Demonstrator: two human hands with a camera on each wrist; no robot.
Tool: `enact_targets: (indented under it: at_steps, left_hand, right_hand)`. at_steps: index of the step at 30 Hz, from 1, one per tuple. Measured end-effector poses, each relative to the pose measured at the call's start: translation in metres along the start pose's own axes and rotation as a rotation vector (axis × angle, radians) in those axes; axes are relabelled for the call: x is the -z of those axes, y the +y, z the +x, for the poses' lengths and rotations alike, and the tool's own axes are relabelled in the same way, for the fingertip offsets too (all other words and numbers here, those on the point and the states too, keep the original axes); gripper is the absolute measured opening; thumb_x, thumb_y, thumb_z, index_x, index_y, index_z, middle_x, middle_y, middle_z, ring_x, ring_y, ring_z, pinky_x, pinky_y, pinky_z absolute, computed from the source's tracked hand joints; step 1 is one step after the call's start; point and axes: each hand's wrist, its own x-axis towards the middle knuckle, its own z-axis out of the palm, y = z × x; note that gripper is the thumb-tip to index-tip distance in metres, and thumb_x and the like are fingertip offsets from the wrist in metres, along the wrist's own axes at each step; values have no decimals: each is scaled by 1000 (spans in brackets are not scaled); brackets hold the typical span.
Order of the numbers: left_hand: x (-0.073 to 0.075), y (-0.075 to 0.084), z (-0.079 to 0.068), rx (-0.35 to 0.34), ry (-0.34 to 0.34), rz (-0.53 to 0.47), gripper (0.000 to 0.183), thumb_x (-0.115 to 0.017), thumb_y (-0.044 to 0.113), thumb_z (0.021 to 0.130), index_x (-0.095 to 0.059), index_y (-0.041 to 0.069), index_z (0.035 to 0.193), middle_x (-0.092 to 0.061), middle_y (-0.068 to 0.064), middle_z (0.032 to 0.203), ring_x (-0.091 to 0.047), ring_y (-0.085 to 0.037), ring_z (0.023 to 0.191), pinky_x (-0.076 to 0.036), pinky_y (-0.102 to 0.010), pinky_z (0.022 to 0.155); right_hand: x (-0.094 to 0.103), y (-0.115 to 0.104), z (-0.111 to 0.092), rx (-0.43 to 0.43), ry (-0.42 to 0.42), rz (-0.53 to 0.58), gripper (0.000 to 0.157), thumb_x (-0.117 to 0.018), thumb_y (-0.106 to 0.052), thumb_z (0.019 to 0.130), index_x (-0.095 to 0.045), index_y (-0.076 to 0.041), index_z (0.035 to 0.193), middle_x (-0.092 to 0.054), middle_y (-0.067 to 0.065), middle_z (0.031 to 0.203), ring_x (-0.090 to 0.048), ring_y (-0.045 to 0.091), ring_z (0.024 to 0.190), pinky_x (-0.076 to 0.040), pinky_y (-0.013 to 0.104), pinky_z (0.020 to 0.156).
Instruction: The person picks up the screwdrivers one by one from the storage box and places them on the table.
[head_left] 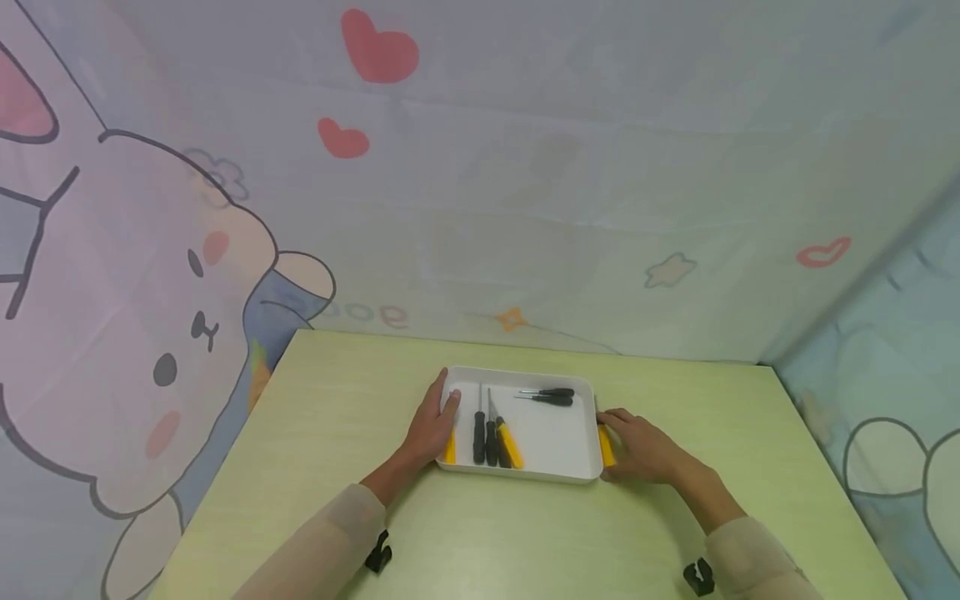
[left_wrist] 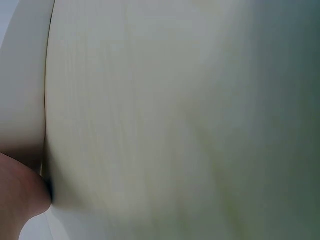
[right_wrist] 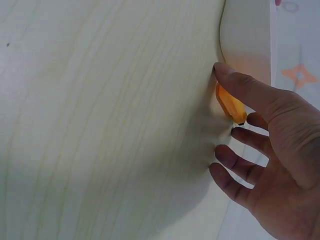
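A white rectangular tray (head_left: 555,442) sits on the table with several tools inside. My left hand (head_left: 431,425) grips its left wall, thumb over the rim; the left wrist view shows only part of that hand (left_wrist: 22,195) by the tray's side. Just outside the right wall, my right hand (head_left: 641,446) holds a yellow box cutter (head_left: 606,447) between thumb and fingers. In the right wrist view the box cutter (right_wrist: 230,102) lies low by the tray wall, thumb at one end and curled fingers at the other. The hand partly hides it.
In the tray, black-handled screwdrivers (head_left: 479,437) and a yellow box cutter (head_left: 510,443) lie toward the left. Two small black screwdrivers (head_left: 553,401) lie at the back right. Another yellow tool (head_left: 450,448) lies along the left wall. A printed cloth wall (head_left: 525,208) rises behind the table (head_left: 525,533).
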Motion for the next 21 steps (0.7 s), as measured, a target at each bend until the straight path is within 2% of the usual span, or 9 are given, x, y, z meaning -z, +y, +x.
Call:
enact_targets:
  at_steps: [3, 10, 16, 21]
  left_hand:
    - [1, 1, 0, 3, 1, -4, 64, -40, 38, 116, -19, 11, 171, -23, -13, 175, -23, -34, 160, -18, -54, 128]
    - [0, 0, 0, 1, 2, 3, 64, -40, 37, 116, -20, 11, 171, -24, -13, 175, -23, -34, 160, -19, -53, 128]
    - [0, 1, 1, 1, 4, 4, 64, -40, 36, 116, -19, 11, 171, -24, -13, 175, -23, -33, 160, -18, -53, 128]
    - [0, 0, 1, -3, 7, 7, 64, -41, 35, 116, -20, 9, 170, -24, -14, 174, -24, -34, 159, -19, -54, 128]
  right_hand:
    - [1, 0, 1, 19, 3, -14, 96, -95, -34, 77, -51, 4, 152, -54, 24, 150, -56, 49, 131, -47, 63, 107]
    - [8, -1, 3, 1, -24, 5, 98, -95, -36, 77, -49, 2, 154, -56, 21, 149, -56, 46, 132, -47, 62, 108]
    - [17, -2, 2, 13, -3, 14, 100, -96, -39, 75, -49, 1, 155, -58, 19, 144, -61, 37, 121, -52, 59, 100]
    - [27, -4, 1, 13, 8, -3, 102, -95, -42, 77, -48, 0, 156, -56, 21, 148, -58, 45, 129, -50, 63, 104]
